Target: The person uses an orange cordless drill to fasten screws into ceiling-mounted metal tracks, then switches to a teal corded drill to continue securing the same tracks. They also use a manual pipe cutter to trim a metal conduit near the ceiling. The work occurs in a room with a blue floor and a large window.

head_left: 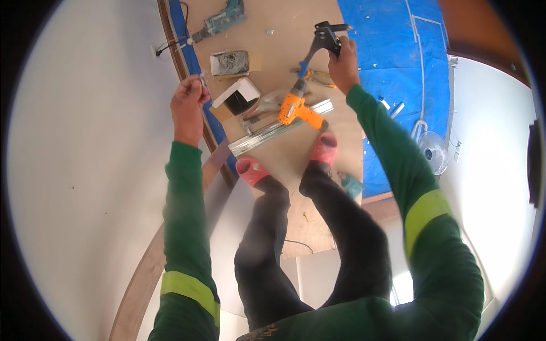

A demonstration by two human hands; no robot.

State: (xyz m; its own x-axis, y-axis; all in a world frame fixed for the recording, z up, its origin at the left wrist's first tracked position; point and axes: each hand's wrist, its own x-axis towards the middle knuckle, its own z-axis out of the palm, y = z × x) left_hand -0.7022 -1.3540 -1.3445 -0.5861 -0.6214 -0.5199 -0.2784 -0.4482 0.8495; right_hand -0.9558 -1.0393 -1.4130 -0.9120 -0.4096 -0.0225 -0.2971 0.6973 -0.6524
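My left hand (189, 99) is raised at the left, beside the wall. Its fingertips are pinched on a small silvery piece, too small to name for sure. At the upper right, my right hand (346, 65) is closed around a black hand riveter (326, 41), whose long arm with a blue end slants down to the left. Below that tool lie an orange cordless drill (291, 108) and yellow-handled pliers (322, 80). Near my left hand, an open box of small silvery pieces (230, 62) and another of black pieces (239, 102) sit on the brown board.
A metal channel (267, 135) lies across the brown board (296, 34) before my pink shoes (324, 146); a hammer (248, 124) is beside it. A teal drill (219, 24) lies farther off, another teal tool (351, 184) at right. Blue sheeting (392, 62) and a fan (433, 152) are beyond.
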